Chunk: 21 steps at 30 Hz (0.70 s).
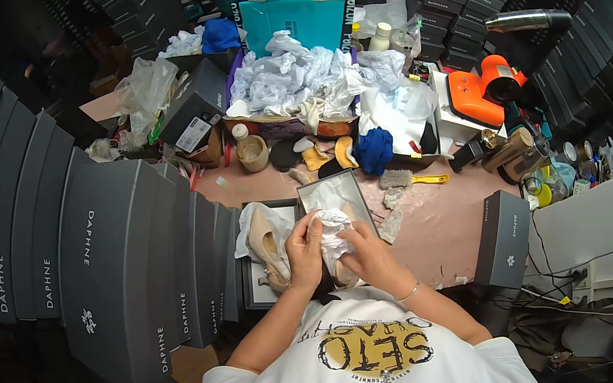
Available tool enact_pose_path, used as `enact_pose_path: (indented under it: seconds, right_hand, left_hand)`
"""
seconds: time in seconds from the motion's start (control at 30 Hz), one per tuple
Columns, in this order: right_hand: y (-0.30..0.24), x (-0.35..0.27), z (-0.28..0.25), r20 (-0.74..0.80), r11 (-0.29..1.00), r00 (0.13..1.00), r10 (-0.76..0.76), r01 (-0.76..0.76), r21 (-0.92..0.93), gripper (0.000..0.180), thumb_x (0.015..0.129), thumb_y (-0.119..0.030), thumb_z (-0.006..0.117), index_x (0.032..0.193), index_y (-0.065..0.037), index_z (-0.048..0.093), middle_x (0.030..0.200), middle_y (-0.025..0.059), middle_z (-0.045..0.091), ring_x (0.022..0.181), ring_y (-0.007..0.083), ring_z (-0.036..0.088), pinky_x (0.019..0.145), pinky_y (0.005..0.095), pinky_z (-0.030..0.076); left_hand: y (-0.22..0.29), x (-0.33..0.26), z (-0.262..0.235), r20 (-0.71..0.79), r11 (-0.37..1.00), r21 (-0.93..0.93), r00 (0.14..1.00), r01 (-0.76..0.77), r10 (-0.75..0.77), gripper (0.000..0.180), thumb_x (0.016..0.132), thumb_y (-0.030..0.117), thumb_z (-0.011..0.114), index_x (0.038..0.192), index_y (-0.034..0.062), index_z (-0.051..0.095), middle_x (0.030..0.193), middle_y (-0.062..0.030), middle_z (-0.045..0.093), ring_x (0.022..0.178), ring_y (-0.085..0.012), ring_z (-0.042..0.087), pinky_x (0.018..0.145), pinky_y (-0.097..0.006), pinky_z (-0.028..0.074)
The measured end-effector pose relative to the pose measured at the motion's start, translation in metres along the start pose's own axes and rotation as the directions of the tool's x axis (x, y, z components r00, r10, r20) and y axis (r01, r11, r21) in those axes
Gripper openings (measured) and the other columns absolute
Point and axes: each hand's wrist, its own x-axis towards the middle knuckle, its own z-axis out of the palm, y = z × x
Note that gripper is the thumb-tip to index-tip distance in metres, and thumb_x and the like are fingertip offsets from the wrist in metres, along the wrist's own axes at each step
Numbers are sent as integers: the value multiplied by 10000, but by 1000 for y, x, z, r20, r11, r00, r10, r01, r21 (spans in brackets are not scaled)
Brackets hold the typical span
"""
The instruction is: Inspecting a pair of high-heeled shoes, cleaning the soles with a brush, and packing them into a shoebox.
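At my far left stands a row of tall dark grey shoe boxes (pixel 106 253), upright and packed side to side, curving along the edge of the pink-topped table (pixel 437 219); just right of them lies an open box lid (pixel 258 294) with white tissue in it, and a beige high-heeled shoe (pixel 266 247) rests on that tissue, heel toward me. My left hand (pixel 304 251) comes next; its fingers are curled and pressed together around a wad of crumpled white tissue paper (pixel 333 227), thumb side against the paper. The wad sits between my two hands, right in front of my chest, over the near end of an open grey shoe box (pixel 334 191) lined with more tissue. My right hand (pixel 367 254) touches the same wad from the other side; its fingers are bent in and pinching the paper's lower edge, though I cannot tell how tightly; a thin bracelet circles that wrist. Beneath the hands a second beige shoe seems to lie, mostly hidden. Farther back, a heap of crumpled white paper (pixel 297 74) fills a carton; a blue cloth (pixel 375 149) and a small brush with a yellow handle (pixel 411 178) lie right of the open box; an orange power tool (pixel 485 89) sits beyond; a closed grey box (pixel 502 240) stands at my right.
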Motion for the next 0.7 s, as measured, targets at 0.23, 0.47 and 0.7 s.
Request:
enact_pose_path:
  seconds: [0.23, 0.47, 0.7]
  right_hand:
    - [6, -5, 1, -77, 996, 996, 46, -51, -70, 257, 702, -30, 704, 927, -24, 579, 964, 150, 548, 734, 319, 592, 624, 362, 488]
    - [18, -25, 4, -85, 916, 968, 237, -194, 352, 113, 811, -62, 672, 830, 3, 582, 1035, 94, 551, 805, 146, 540, 683, 257, 445]
    - [80, -37, 13, -179, 424, 783, 596, -117, 898, 122, 905, -130, 584, 806, -59, 587, 1097, 59, 564, 900, 127, 541, 783, 258, 450]
  left_hand:
    - [0, -34, -2, 160, 776, 493, 918, -392, 363, 623, 777, 163, 736, 1276, 4, 399, 1273, -151, 393, 1128, -248, 490, 912, -309, 453]
    - [10, -21, -4, 37, 795, 481, 915, -370, 402, 127, 826, -21, 616, 946, 2, 651, 1001, -87, 587, 886, -186, 589, 766, -282, 486]
    - [-4, -3, -38, -155, 845, -493, 934, 208, -321, 111, 931, 139, 552, 1000, 56, 527, 955, -78, 596, 857, -169, 603, 787, -350, 515]
